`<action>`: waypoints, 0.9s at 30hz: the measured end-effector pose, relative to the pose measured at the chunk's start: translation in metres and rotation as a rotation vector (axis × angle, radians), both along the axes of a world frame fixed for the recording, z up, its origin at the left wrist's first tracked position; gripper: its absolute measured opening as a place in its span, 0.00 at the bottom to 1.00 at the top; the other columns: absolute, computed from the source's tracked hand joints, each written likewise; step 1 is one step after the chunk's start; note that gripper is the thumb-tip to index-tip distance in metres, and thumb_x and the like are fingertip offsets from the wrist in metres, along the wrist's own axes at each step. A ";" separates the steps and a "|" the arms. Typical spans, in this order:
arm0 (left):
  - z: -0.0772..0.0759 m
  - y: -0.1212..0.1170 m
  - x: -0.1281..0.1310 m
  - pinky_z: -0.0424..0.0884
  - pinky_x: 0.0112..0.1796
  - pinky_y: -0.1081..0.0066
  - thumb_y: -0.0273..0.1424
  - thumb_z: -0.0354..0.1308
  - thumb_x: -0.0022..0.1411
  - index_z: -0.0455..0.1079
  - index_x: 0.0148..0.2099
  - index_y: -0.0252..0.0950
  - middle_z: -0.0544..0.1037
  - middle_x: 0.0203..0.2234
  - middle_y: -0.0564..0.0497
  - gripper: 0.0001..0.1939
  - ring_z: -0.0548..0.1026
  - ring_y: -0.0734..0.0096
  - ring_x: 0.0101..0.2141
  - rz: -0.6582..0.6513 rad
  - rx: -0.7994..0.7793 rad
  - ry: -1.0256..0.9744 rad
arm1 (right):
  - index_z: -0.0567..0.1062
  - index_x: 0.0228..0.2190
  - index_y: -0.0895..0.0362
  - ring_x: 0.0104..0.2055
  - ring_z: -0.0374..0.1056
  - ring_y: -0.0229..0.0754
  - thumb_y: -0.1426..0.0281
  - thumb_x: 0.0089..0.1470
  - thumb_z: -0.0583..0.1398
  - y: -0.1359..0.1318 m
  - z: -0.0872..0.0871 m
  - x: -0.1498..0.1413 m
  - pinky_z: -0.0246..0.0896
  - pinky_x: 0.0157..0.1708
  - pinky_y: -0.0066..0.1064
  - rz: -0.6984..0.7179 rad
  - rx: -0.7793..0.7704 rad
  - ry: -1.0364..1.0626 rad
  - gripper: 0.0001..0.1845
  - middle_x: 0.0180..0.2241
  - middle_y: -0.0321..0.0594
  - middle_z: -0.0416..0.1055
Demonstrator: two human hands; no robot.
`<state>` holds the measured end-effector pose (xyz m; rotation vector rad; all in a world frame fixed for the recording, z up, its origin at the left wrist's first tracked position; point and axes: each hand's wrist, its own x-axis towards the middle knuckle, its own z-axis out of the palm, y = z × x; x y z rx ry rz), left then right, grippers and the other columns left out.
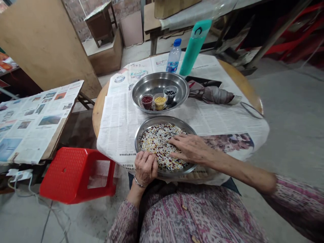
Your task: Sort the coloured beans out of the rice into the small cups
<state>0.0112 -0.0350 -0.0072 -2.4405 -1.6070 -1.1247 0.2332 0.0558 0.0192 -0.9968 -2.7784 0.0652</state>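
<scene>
A round steel tray (141,132) full of mixed beans (157,138) sits at the near edge of the newspaper-covered table. My right hand (189,147) lies on the beans, fingers stretched out and spread. My left hand (145,167) rests on the tray's near rim with its fingers curled under; what they hold is hidden. Behind it, a second steel tray (181,88) carries three small clear cups: red beans (147,100), yellow beans (160,101) and black beans (170,93).
A water bottle (174,56) and a teal flask (194,45) stand at the table's far side, beside a folded umbrella (215,94). A red plastic stool (76,175) stands at the left, near a newspaper-covered board (32,118).
</scene>
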 end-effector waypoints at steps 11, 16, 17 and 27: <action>-0.004 0.000 -0.001 0.66 0.41 0.62 0.27 0.48 0.67 0.70 0.37 0.35 0.76 0.31 0.47 0.10 0.71 0.64 0.35 -0.006 -0.013 -0.007 | 0.69 0.45 0.59 0.46 0.70 0.48 0.71 0.55 0.61 -0.021 -0.014 -0.010 0.66 0.43 0.35 0.004 -0.160 0.107 0.14 0.43 0.49 0.71; -0.004 0.000 0.000 0.66 0.40 0.62 0.26 0.48 0.68 0.70 0.37 0.35 0.76 0.31 0.47 0.10 0.71 0.64 0.35 0.000 -0.003 -0.001 | 0.72 0.43 0.57 0.42 0.72 0.44 0.76 0.57 0.56 -0.020 -0.026 -0.024 0.67 0.42 0.34 -0.039 -0.289 0.175 0.12 0.41 0.45 0.73; -0.004 0.000 0.000 0.66 0.41 0.62 0.26 0.48 0.68 0.70 0.37 0.35 0.76 0.31 0.47 0.10 0.71 0.64 0.35 0.000 -0.002 -0.002 | 0.72 0.43 0.57 0.42 0.72 0.43 0.77 0.57 0.55 -0.019 -0.027 -0.028 0.67 0.43 0.34 -0.040 -0.306 0.201 0.12 0.41 0.45 0.74; -0.005 0.000 0.000 0.66 0.40 0.62 0.26 0.49 0.68 0.70 0.36 0.36 0.76 0.31 0.47 0.09 0.71 0.64 0.35 0.006 0.005 -0.006 | 0.75 0.41 0.56 0.42 0.71 0.43 0.76 0.61 0.52 -0.003 -0.010 -0.031 0.63 0.41 0.31 -0.116 -0.097 0.197 0.13 0.39 0.43 0.76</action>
